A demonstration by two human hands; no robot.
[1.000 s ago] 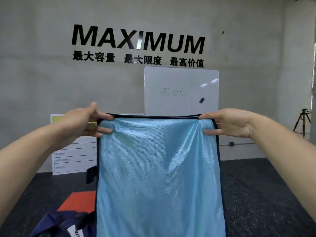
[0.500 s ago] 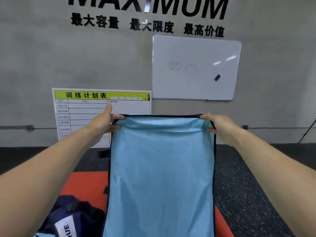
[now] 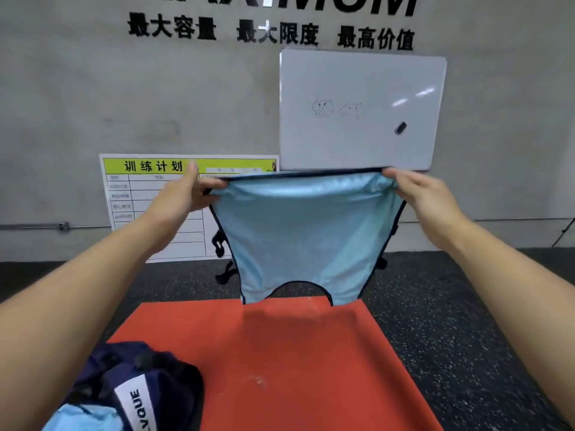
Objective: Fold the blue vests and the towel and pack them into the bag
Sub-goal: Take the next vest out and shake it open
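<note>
A light blue vest [image 3: 306, 234] with dark trim hangs in the air in front of me, upside down, its neck cut-out at the bottom just above the far edge of the red mat [image 3: 289, 362]. My left hand [image 3: 183, 197] pinches its top left corner and my right hand [image 3: 420, 194] pinches its top right corner. The dark navy bag [image 3: 137, 387] with a white label lies at the mat's near left corner, and light blue fabric [image 3: 84, 418] shows in its opening.
The mat lies on a dark speckled floor [image 3: 451, 321]. A grey wall stands close behind, with a whiteboard [image 3: 361, 110] and a training-plan chart [image 3: 149, 194] leaning against it.
The view has tilted down, showing the mat and bag. The vest has been stretched out away from me so its whole length hangs above the mat's far edge.
</note>
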